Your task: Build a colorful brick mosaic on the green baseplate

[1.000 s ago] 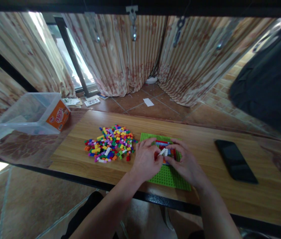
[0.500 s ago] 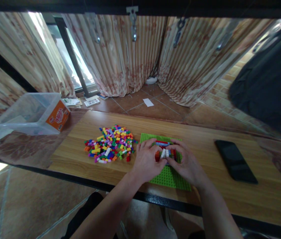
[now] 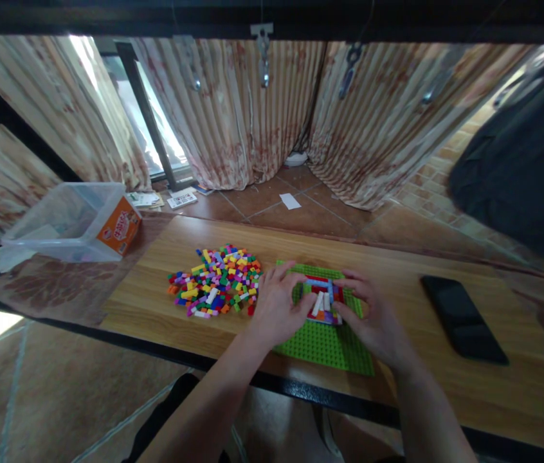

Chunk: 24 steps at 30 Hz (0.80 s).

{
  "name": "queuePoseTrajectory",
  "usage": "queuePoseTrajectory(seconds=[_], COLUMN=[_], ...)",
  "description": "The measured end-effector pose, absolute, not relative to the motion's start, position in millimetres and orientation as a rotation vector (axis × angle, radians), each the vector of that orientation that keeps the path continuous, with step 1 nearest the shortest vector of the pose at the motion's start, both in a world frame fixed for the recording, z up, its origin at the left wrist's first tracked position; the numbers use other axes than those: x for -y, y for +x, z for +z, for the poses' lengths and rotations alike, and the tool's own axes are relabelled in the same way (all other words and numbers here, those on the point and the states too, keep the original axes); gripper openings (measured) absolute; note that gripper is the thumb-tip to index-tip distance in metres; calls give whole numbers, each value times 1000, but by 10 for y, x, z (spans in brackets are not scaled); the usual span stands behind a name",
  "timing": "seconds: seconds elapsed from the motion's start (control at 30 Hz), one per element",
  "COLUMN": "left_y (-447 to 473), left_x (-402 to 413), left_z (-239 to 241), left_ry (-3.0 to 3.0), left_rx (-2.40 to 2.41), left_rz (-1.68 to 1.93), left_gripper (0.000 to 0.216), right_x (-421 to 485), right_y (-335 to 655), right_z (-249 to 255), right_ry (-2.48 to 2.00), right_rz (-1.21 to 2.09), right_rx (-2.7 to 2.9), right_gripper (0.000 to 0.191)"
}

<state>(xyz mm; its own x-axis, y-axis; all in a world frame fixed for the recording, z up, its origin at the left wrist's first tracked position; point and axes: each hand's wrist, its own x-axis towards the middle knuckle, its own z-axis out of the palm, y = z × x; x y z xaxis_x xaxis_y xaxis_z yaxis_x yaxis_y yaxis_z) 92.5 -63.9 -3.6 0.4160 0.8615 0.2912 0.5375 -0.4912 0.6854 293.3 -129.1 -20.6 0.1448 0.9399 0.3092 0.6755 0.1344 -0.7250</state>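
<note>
A green studded baseplate (image 3: 323,347) lies on the wooden table, with a low build of red, blue, orange and purple bricks (image 3: 323,281) on it. Two white bricks (image 3: 319,303) sit inside the build, one slanted beside the other. On the build's left side is my left hand (image 3: 279,308), fingers apart, its thumb tip close to the slanted white brick. My right hand (image 3: 373,315) is at the right side, thumb and fingers spread around the edge bricks. Whether its fingertips touch them I cannot tell. Fingers hide parts of the build's two sides.
A pile of loose coloured bricks (image 3: 218,280) spreads left of the baseplate. Further left stands a clear plastic box (image 3: 64,222) with an orange label. A black phone (image 3: 462,318) lies on the table (image 3: 397,283) to the right. Curtains (image 3: 233,116) hang behind.
My hands have drawn apart from over the build, and their fingers have opened. More of the bricks shows between them, the white ones included. The whole view has shifted slightly.
</note>
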Motion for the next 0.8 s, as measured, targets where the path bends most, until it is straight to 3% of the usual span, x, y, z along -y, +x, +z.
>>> queuePoseTrajectory(seconds=[0.13,0.4,0.8], left_y=[573,-87,-59], left_x=[282,196,301], left_z=[13,148,121], left_ry=[2112,2153,2301], left_rx=[-1308,-1428,-1329], left_rz=[970,377,188], left_gripper=[20,26,26], right_x=[1280,1250,1223], right_y=[2970,2997,2950], right_z=[-257,-348,-382], right_ry=[-1613,-1648,-1604], right_rz=[354,276,267], right_rx=[1550,1572,1622], right_gripper=[26,27,25])
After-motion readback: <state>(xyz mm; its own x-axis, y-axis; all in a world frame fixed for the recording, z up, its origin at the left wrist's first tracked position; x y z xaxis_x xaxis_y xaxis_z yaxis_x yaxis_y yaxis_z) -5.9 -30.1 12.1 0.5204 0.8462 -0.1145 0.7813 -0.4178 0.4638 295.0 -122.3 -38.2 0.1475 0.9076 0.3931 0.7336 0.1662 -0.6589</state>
